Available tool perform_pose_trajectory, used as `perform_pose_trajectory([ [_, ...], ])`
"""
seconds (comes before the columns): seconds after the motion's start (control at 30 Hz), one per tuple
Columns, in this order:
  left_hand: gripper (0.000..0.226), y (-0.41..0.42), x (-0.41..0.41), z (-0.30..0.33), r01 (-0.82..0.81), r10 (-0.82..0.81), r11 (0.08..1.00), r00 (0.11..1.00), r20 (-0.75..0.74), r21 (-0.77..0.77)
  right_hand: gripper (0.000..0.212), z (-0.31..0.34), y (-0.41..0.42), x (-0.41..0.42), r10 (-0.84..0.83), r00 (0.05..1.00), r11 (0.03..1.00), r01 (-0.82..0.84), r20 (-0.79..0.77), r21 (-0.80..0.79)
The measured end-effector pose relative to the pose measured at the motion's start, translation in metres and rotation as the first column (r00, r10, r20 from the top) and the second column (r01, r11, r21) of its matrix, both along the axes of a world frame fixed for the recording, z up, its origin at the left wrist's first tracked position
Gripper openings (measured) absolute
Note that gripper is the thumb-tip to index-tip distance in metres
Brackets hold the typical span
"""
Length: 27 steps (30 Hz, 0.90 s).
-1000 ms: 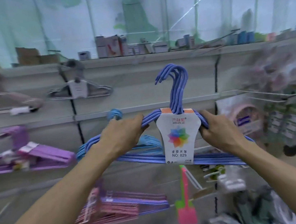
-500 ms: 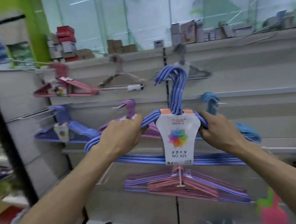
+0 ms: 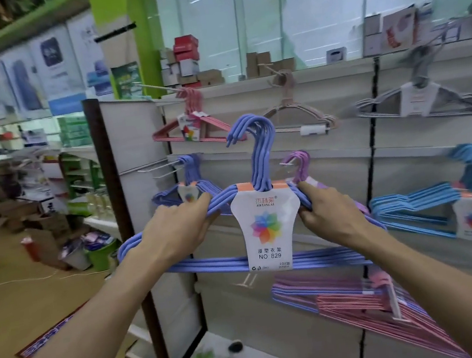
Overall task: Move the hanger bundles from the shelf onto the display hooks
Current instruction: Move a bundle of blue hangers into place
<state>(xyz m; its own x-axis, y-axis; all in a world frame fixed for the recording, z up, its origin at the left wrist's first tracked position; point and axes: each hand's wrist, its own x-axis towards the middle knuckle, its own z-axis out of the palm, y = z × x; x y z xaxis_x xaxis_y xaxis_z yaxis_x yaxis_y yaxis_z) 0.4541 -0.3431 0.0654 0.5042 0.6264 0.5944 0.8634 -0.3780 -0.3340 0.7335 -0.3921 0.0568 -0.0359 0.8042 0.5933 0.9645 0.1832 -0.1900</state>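
Periwinkle-blue wire fills both grips: the left hand [image 3: 175,231] curls over the left shoulder of the held hanger bundle [image 3: 269,260], and the right hand [image 3: 334,220] closes round its right shoulder, fingers wrapped about the stacked wires. The bundle is upright in the air in front of the slatted display wall [image 3: 343,140], its hooks curving up and to the left — touching no wall hook that I can see. A white card label [image 3: 267,231] (flower print, "NO. 829") hangs from the neck between the two hands.

Behind the left hand a second blue bundle [image 3: 187,185] hangs on a wire display hook [image 3: 161,166]. Just behind the right hand a purple bundle [image 3: 299,164] hangs on the wall. Higher up hang a red bundle [image 3: 192,127], a beige bundle [image 3: 295,117] and a grey bundle [image 3: 422,97], the last one blurred. At right is a light-blue bundle [image 3: 442,202] with its own card — and below the held one a pink-and-purple stack [image 3: 364,297] lies slanting down to the right. Boxes [image 3: 187,56] stand along the top of the wall unit.
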Motion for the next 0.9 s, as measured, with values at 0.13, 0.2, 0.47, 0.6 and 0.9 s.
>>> perform_pose_trajectory([
  [0.13, 0.031, 0.037, -0.036, -0.006, -0.058, 0.058, 0.998, 0.998, 0.004, -0.037, 0.011, -0.008, 0.056, -0.033, 0.073, 0.997, 0.997, -0.073, -0.013, -0.011],
  [0.2, 0.031, 0.06, -0.055, -0.008, -0.082, 0.082, 0.996, 0.997, 0.004, -0.026, 0.012, -0.011, 0.086, -0.049, 0.089, 0.996, 0.996, -0.089, -0.012, -0.018],
  [0.47, 0.034, 0.169, -0.115, -0.004, -0.144, 0.144, 0.99, 0.99, -0.008, 0.011, 0.017, -0.011, 0.211, -0.108, 0.141, 0.988, 0.989, -0.144, -0.058, -0.042],
  [0.6, 0.036, 0.217, -0.139, -0.01, -0.15, 0.15, 0.989, 0.989, 0.003, 0.012, 0.012, -0.015, 0.261, -0.13, 0.16, 0.984, 0.986, -0.164, -0.077, -0.043],
  [0.9, 0.036, 0.307, -0.174, -0.036, -0.129, 0.139, 0.987, 0.986, 0.096, -0.097, 0.012, -0.03, 0.34, -0.166, 0.092, 0.994, 0.99, -0.098, -0.058, -0.099],
])
